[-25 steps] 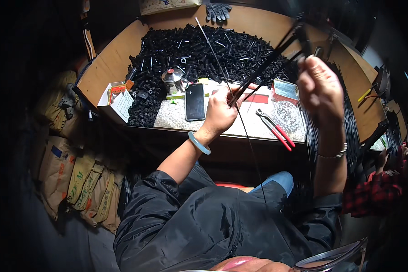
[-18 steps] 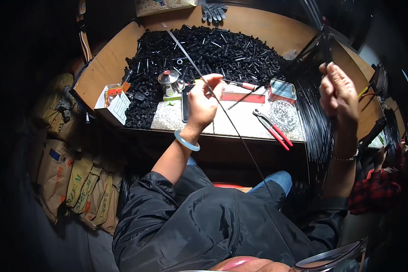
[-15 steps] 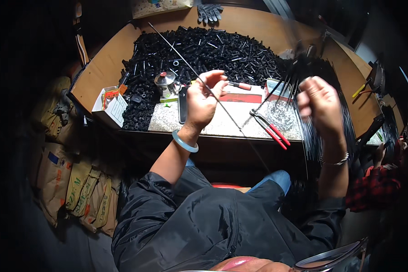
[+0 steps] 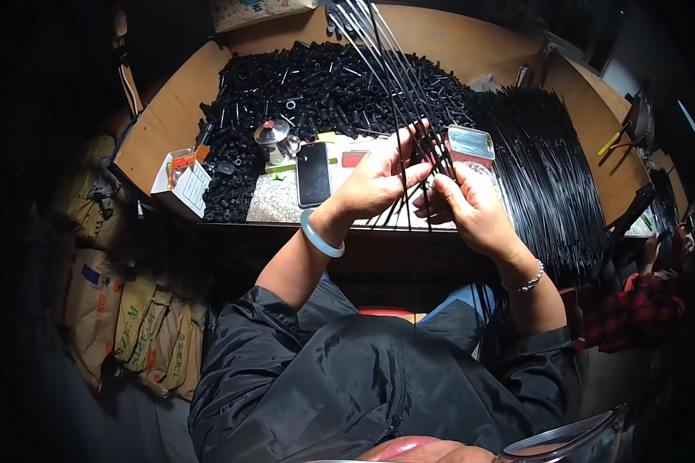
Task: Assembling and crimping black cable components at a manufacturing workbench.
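Fingers (image 4: 409, 174) of left hand (image 4: 374, 185) and right hand (image 4: 467, 204) are closed on a bundle of thin black rods (image 4: 394, 85), held above the worktop (image 4: 170, 116); long axis runs near-to-far, tips fanned far-left.

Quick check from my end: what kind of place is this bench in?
Likely a small workshop doing hand assembly: a wooden bench heaped with small black parts, a sheaf of thin black rods at the right, and filled sacks beneath it.

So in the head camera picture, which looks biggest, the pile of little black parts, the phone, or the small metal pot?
1. Pile of little black parts: biggest by far.
2. Phone.
3. Small metal pot: smallest, though close to the phone.
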The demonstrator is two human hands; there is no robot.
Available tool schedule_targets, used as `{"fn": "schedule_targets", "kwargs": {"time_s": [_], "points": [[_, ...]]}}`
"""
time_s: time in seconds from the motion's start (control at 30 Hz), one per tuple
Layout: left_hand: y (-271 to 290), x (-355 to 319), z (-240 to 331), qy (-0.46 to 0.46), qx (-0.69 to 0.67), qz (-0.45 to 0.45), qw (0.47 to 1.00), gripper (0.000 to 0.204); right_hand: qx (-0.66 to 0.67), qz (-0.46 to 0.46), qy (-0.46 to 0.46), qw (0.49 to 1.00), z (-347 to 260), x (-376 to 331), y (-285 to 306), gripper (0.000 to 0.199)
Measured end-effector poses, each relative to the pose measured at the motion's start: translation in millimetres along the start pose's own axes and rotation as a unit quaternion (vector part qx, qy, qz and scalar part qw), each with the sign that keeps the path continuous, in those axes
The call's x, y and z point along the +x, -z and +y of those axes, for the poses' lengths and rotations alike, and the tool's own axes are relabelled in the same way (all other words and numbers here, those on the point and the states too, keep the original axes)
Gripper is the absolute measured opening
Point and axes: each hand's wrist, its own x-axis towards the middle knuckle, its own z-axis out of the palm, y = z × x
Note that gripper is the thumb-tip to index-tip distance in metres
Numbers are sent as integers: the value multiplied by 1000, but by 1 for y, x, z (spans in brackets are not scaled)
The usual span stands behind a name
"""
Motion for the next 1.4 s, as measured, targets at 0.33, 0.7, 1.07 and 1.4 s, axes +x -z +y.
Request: {"fn": "schedule_targets", "kwargs": {"time_s": [0.33,0.7,1.07,1.4], "points": [[15,-6,8,20,6,7,1000,46,-18,-26,-67,997,-7,-2,-9,24],[-2,-17,-18,-6,103,67,992,45,188,-112,-67,974,-5,-8,-15,30],[4,-19,-8,-41,96,163,981,35,213,-138,-185,950,6,-70,-1,33],[-2,-20,-15,-46,148,133,979,42,178,-55,-121,975,11,-79,-6,38]]}}
